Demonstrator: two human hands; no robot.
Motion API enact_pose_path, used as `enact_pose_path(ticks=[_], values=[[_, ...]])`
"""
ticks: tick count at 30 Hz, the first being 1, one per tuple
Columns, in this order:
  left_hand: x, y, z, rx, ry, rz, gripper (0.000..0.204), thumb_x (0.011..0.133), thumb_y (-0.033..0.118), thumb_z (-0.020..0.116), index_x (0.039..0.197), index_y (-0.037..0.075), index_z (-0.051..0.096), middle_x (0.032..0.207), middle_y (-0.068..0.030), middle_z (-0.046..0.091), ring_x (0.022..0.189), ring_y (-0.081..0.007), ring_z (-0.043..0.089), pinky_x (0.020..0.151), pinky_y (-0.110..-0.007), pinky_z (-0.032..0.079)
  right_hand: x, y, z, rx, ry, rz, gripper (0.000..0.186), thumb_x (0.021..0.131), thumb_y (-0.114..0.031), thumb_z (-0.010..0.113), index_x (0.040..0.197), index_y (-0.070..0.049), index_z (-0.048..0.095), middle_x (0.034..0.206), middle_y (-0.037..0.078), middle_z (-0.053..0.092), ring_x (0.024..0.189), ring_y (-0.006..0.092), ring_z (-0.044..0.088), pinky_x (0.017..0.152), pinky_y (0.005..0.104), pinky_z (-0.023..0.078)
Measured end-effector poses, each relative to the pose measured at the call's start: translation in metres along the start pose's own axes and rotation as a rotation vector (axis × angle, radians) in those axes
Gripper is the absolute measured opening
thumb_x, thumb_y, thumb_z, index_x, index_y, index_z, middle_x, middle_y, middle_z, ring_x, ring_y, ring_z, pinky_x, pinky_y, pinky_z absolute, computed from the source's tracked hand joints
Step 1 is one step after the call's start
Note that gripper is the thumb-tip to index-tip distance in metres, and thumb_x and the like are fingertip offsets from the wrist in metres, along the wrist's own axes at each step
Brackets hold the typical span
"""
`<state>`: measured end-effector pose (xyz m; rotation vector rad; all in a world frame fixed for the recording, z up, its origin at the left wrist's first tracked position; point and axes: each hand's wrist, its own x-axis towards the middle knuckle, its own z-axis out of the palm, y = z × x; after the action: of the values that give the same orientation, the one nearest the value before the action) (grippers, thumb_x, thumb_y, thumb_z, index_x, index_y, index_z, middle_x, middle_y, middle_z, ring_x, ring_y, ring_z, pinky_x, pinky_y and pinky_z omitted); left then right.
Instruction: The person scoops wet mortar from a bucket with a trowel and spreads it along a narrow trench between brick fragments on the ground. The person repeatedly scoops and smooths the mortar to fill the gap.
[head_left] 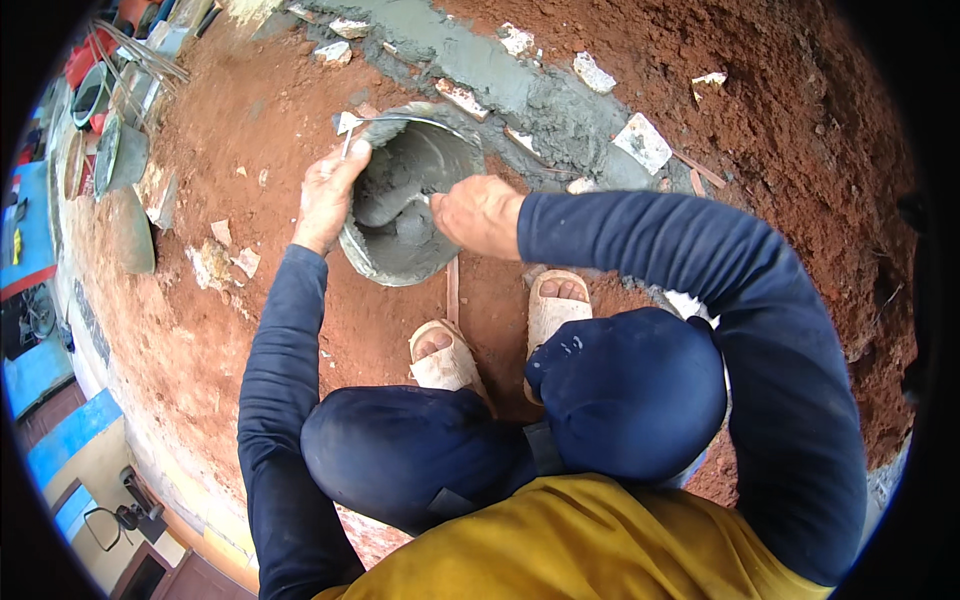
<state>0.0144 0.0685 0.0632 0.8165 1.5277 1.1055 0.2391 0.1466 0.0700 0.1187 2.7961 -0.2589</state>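
Observation:
A round bucket (364, 266) crusted with cement stands tilted on the red soil before my feet. Grey wet mortar (400, 232) lies inside it. My left hand (328, 196) grips the bucket's left rim, thumb on top. Just above that thumb is a small pale triangular piece (348, 122) that I cannot identify. My right hand (482, 216) is closed in a fist at the bucket's right side, around what looks like a trowel (418, 199). Its handle is hidden by my fingers, and its mortar-covered blade reaches into the bucket.
Beyond the bucket runs a strip of wet mortar (490, 75), edged with broken white-faced pieces (642, 143). Loose red soil (780, 150) rises on the right. My sandalled feet (446, 360) are close to the bucket. More buckets (122, 155) and thin rods (140, 50) lie at the far left.

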Motion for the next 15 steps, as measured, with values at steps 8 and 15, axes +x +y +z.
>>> enact_pose_path(ticks=[8,15], values=[[-0.010,0.001,0.034,0.125,-0.012,0.184,0.046,0.103,0.034,0.063,0.134,0.000,0.068,0.132,-0.0060,0.069,0.124,-0.0156,0.059,0.111,-0.033,0.042,-0.030,0.064,0.005,-0.061,-0.070,0.087,0.034,0.102,-0.025,0.053,0.102,0.005,0.067,0.075,0.012,0.068,0.063,0.0241,0.069,0.056,0.0369,0.057],[-0.016,-0.006,0.045,0.206,0.029,0.315,0.043,0.103,0.031,0.061,0.132,0.000,0.069,0.135,-0.0116,0.068,0.129,-0.0246,0.059,0.114,-0.038,0.040,-0.039,0.002,0.065,1.460,-0.468,0.558,0.062,0.104,-0.060,0.052,0.099,0.000,0.065,0.062,0.001,0.052,0.048,0.0103,0.053,0.042,0.0314,0.049]])
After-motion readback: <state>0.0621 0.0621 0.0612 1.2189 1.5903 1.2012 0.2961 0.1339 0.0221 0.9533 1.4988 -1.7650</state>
